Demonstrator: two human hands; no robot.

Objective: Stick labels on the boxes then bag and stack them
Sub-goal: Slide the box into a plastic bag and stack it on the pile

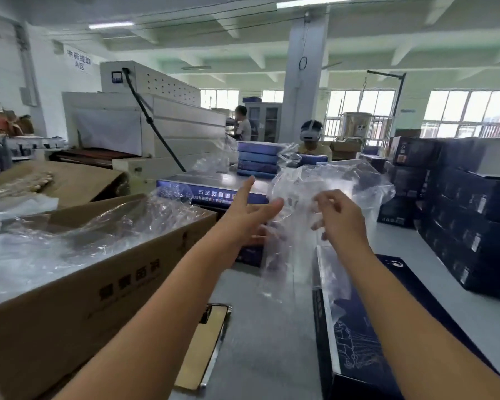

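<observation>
Currently right grip (339,217) pinches plastic bag (344,180); left grip (251,215) spread beside it. Film looks limp, slippery; I'd take its mouth edge.

A bare strip of grey counter (266,327) runs up the lower centre of the frame. A tall cardboard carton (84,301), heaped with loose plastic bags (41,243), walls it on the left, and a long dark blue box (358,356) on the right. A flat cardboard piece (205,345) juts in at the bottom. At the strip's far end a blue box (214,193) lies crosswise, with a clear bag (324,180) hanging in front. A narrower bare lane lies between the dark blue box and stacked dark boxes (468,226) at right.
</observation>
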